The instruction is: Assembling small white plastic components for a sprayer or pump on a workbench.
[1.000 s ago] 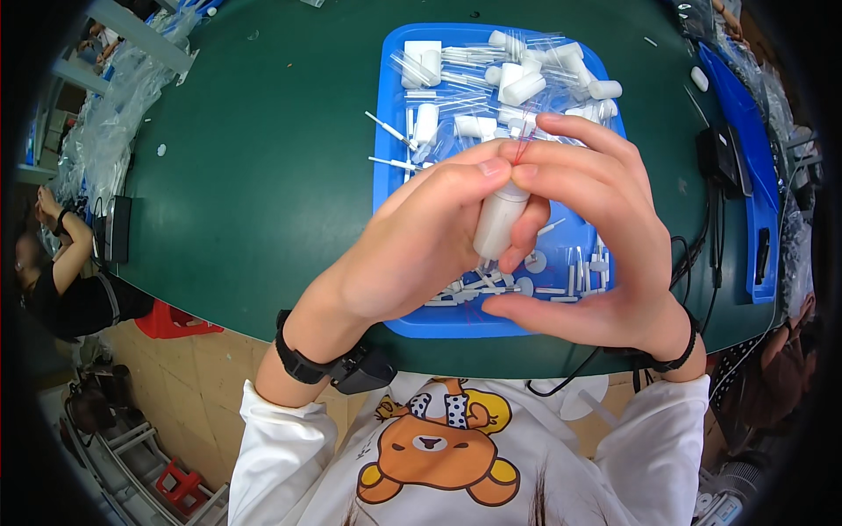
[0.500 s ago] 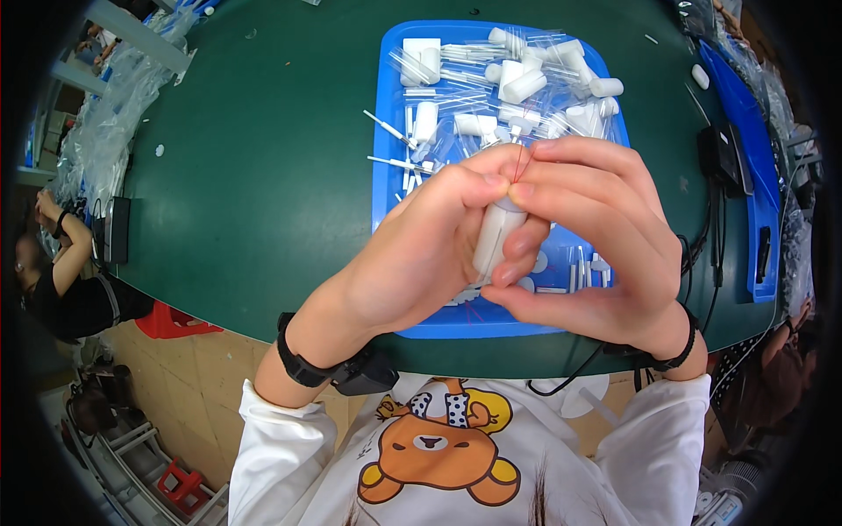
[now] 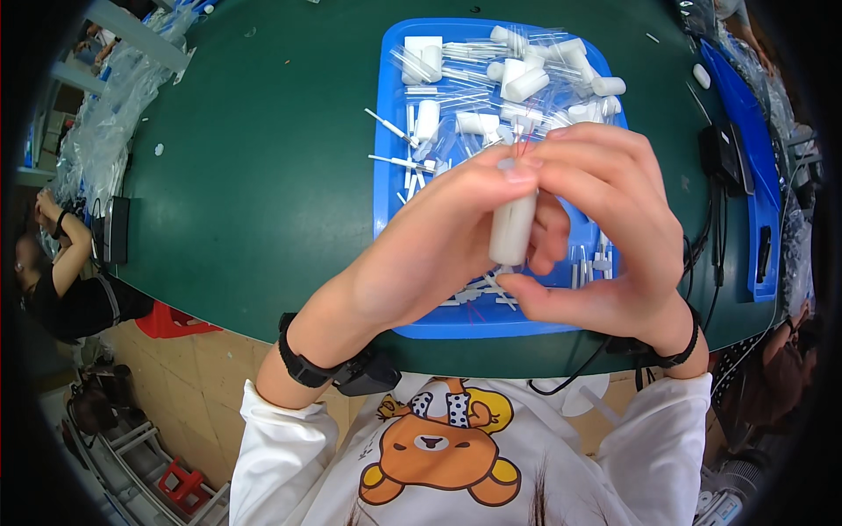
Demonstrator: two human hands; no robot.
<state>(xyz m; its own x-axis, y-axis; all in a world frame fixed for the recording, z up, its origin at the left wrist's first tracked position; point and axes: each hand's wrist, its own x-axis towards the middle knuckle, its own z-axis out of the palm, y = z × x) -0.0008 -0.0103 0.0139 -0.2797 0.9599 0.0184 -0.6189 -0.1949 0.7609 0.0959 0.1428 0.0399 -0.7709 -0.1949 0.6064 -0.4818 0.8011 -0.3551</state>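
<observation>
Over the blue tray I hold a smooth white cylinder between both hands, tilted slightly. My left hand is closed around its upper part, the thumb pressed on the top end. From the right, my right hand curves around it, with fingertips at the top end and the thumb by the lower end. Thin red threads stick up past the fingertips; where they attach is hidden. Beneath my hands the tray carries several white cylinders, clear thin tubes and white sticks.
The tray stands on a green table. To the right are a black box with cables, a small white piece and a blue bin. Clear plastic bags hang at the left, where another person sits.
The cylinder has turned more upright and moved slightly right between my hands. My left thumb has shifted onto its top end, and the right thumb has moved slightly right.
</observation>
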